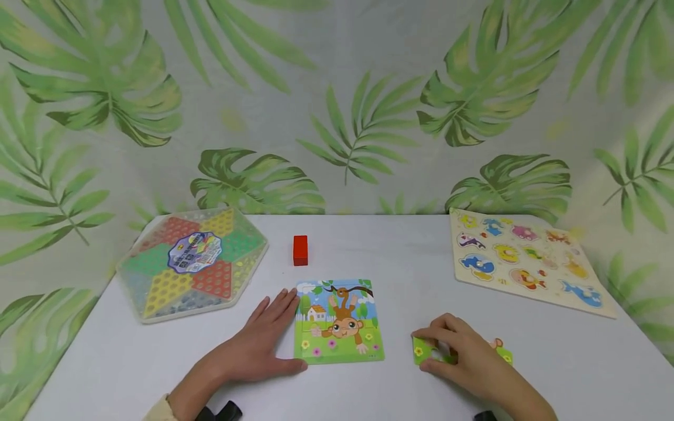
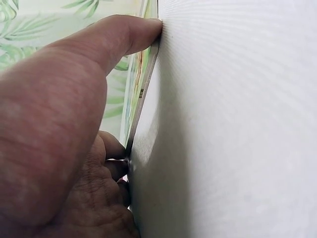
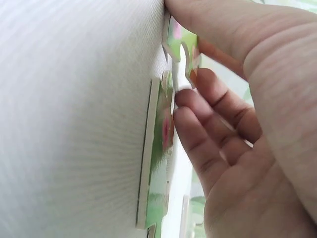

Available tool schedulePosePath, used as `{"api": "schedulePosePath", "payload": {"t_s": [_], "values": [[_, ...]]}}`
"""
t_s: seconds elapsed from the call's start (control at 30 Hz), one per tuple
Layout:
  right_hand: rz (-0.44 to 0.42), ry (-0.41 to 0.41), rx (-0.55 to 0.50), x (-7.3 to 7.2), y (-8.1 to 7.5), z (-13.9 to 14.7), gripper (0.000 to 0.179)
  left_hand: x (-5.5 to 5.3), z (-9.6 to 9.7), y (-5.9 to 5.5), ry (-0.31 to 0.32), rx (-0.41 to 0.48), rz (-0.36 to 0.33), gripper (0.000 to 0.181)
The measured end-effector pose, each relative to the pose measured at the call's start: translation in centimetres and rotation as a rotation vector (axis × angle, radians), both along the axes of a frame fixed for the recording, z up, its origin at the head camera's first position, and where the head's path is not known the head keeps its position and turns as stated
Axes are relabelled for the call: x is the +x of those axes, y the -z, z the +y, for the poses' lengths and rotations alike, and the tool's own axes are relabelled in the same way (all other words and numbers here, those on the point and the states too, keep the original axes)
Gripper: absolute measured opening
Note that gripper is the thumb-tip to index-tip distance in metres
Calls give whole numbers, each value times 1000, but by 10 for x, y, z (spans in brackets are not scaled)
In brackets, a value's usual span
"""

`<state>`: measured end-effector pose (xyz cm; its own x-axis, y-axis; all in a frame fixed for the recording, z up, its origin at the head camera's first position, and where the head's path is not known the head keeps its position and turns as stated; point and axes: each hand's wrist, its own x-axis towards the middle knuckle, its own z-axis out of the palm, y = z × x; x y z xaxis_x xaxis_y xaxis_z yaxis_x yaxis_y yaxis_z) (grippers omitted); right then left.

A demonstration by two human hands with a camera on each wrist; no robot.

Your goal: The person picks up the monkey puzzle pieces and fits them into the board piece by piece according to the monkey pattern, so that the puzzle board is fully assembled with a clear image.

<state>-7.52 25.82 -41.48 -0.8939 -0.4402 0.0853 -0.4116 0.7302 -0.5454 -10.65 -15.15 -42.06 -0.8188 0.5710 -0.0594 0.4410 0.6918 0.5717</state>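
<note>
A square monkey puzzle board (image 1: 342, 345) lies flat on the table's near middle. My left hand (image 1: 263, 345), fingers straight and thumb spread, rests on the table and touches the board's left side; in the left wrist view the thumb tip meets the board's edge (image 2: 141, 94). To the right of the board, my right hand (image 1: 468, 356) pinches a green puzzle piece (image 1: 419, 352) between thumb and index finger, low at the table. Another puzzle piece (image 1: 505, 354) lies partly hidden behind that hand; its green side (image 3: 157, 173) shows in the right wrist view.
Behind the puzzle stands a small red block (image 1: 300, 250). A hexagonal Chinese checkers board (image 1: 244, 257) under a clear cover lies at the left. An animal peg puzzle board (image 1: 489, 280) is at the back right. Leaf-patterned cloth (image 1: 368, 35) hangs behind the white table (image 1: 400, 251).
</note>
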Motion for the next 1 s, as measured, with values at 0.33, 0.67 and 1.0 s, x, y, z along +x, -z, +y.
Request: {"api": "schedulePosePath", "payload": {"t_s": [0.33,0.67,1.0], "values": [[95,-9,38,0,0,-3,38,-4,-2,-3,7,-6,-10,112],[95,73,119,2,-3,-6,43,0,0,7,-3,-8,1,112],[120,129,76,1,-2,-8,49,-1,1,5,1,-22,-2,112]]}}
